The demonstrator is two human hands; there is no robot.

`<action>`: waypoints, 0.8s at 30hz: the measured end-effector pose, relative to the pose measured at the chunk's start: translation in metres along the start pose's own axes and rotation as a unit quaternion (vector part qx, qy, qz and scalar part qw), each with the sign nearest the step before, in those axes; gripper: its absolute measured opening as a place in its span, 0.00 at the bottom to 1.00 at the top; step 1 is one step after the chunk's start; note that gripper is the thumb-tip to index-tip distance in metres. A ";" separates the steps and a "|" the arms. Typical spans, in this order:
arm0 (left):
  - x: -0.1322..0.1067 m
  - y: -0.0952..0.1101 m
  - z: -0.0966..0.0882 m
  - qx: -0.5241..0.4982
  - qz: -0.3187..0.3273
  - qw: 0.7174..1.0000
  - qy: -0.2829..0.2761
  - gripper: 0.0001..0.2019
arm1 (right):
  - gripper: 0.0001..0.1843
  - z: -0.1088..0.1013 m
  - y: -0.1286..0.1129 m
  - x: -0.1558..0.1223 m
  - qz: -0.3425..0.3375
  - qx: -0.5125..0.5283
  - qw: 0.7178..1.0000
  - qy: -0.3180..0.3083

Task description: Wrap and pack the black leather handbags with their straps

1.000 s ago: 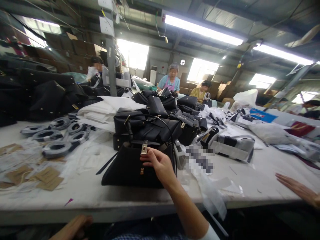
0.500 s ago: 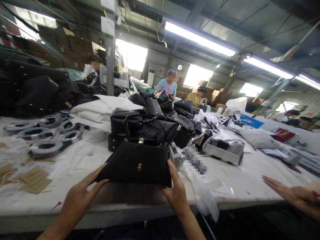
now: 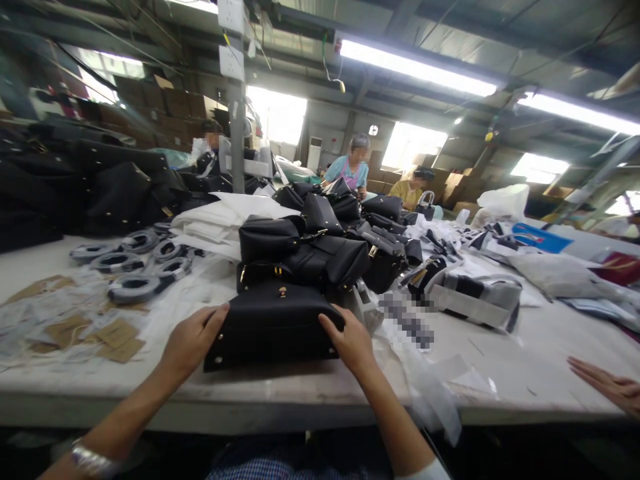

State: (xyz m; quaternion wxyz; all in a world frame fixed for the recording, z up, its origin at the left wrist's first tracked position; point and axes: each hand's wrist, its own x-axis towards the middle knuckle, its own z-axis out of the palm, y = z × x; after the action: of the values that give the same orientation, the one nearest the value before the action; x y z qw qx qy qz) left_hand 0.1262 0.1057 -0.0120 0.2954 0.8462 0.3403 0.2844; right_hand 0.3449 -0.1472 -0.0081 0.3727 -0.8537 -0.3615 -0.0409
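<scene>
A black handbag (image 3: pixel 273 327) lies tipped over near the front edge of the white table (image 3: pixel 280 393), its base toward me. My left hand (image 3: pixel 193 341) grips its left end and my right hand (image 3: pixel 350 341) grips its right end, fingers curled over the bag. Right behind it rises a heap of more black handbags (image 3: pixel 320 257) with gold clasps.
Coiled grey straps (image 3: pixel 135 257) and brown paper tags (image 3: pixel 113 333) lie at the left, with folded white sheets (image 3: pixel 220 223) behind. Clear plastic wrap (image 3: pixel 430 393) hangs over the table edge. Another person's hand (image 3: pixel 607 387) rests at the right edge. Three people work at the far end.
My left hand came up from below the table and took the bag's left end. The bag went from upright to lying tipped over with its base toward me.
</scene>
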 end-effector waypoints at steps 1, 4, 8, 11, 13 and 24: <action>0.007 0.002 0.001 -0.002 0.004 1.000 -0.006 0.33 | 0.28 0.001 0.004 0.004 0.001 -0.001 1.000 0.000; 0.019 0.008 -0.002 -0.014 0.013 0.999 -0.029 0.34 | 0.28 -0.001 0.011 0.005 -0.003 -0.007 1.000 -0.001; 0.013 0.008 -0.006 -0.027 0.015 0.999 -0.038 0.32 | 0.30 -0.005 -0.006 -0.012 -0.052 -0.037 0.995 0.078; 0.005 0.004 -0.004 -0.035 0.007 0.999 -0.033 0.32 | 0.27 0.003 -0.045 -0.016 -0.243 -0.062 0.966 0.070; 0.001 0.001 -0.004 -0.040 0.001 0.999 -0.026 0.31 | 0.26 0.016 -0.075 -0.008 -0.351 -0.065 0.933 -0.048; -0.076 -0.035 -0.011 -0.061 0.013 0.995 0.078 0.21 | 0.32 0.056 -0.114 0.032 -0.316 -0.040 0.914 -0.252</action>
State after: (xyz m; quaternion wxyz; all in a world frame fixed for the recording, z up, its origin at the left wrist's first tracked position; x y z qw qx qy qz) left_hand 0.0587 0.0735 -0.0502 0.3151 0.8064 0.3335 0.3731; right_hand 0.2839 -0.0385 0.0313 0.2026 -0.6912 -0.6922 0.0462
